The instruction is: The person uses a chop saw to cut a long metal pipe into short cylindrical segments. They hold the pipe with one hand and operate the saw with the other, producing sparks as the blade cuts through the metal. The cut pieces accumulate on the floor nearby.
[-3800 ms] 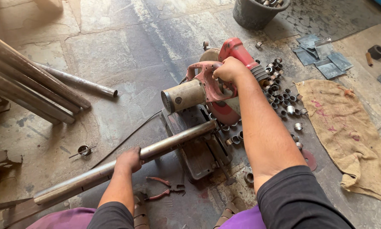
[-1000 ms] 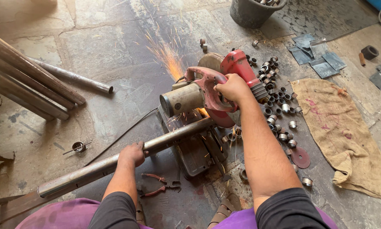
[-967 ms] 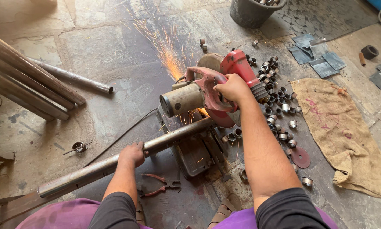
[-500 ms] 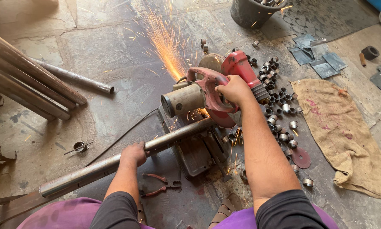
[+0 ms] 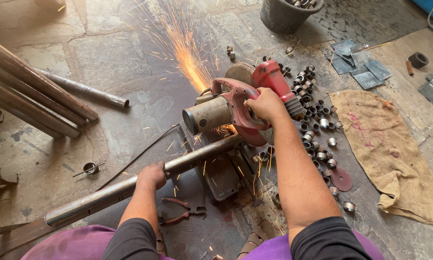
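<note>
A red chop saw (image 5: 235,103) stands on the stone floor in front of me, throwing orange sparks (image 5: 185,53) away toward the top of the view. My right hand (image 5: 264,103) is closed around the saw's handle and presses it down. A long steel pipe (image 5: 129,185) lies across the saw's base, running out to the lower left. My left hand (image 5: 153,175) grips that pipe a little left of the saw. The cut point sits under the blade guard and is mostly hidden.
Several short cut pipe rings (image 5: 317,125) lie scattered right of the saw, beside a burlap sack (image 5: 389,149). Long pipes (image 5: 28,91) are stacked at left. Red pliers (image 5: 180,214) lie near my knees, a dark bucket (image 5: 288,14) stands at the top, metal plates (image 5: 361,67) at upper right.
The saw head has come down onto the pipe and the spark stream has grown longer and brighter. Both hands keep their grips.
</note>
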